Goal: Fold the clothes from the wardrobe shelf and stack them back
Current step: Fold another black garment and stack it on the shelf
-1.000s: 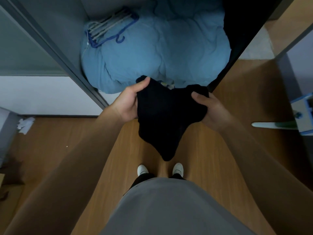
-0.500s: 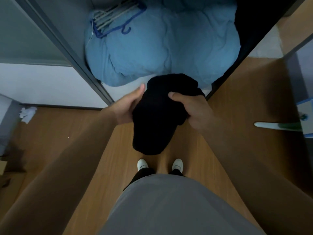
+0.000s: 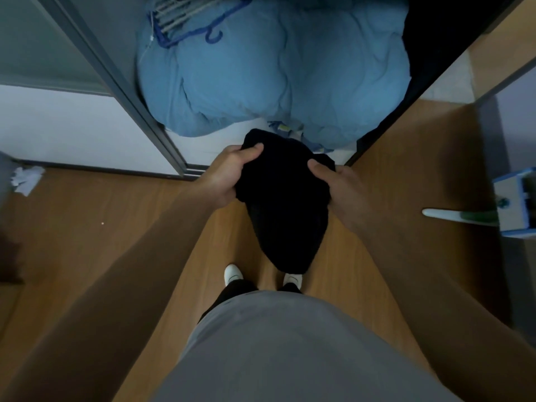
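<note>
A black garment [image 3: 285, 204] hangs bunched between my hands in front of the open wardrobe, its lower end dangling toward my shoes. My left hand [image 3: 229, 175] grips its upper left edge, thumb on top. My right hand [image 3: 342, 188] clasps the right side, fingers curled over the cloth. Behind the garment, a big light-blue duvet [image 3: 275, 71] fills the wardrobe shelf [image 3: 208, 146]. A small patterned cloth [image 3: 290, 130] peeks out under the duvet.
Blue and white hangers [image 3: 185, 21] lie on the duvet at the back left. The grey sliding door frame [image 3: 121, 94] runs diagonally on the left. Crumpled paper [image 3: 26, 178] lies on the wood floor [image 3: 116, 233]. A blue-white box [image 3: 519, 203] with a white handle juts in at right.
The garment was balled up with my hands close together; now my hands have spread apart and the cloth hangs lower and longer. The view has shifted closer to the wardrobe.
</note>
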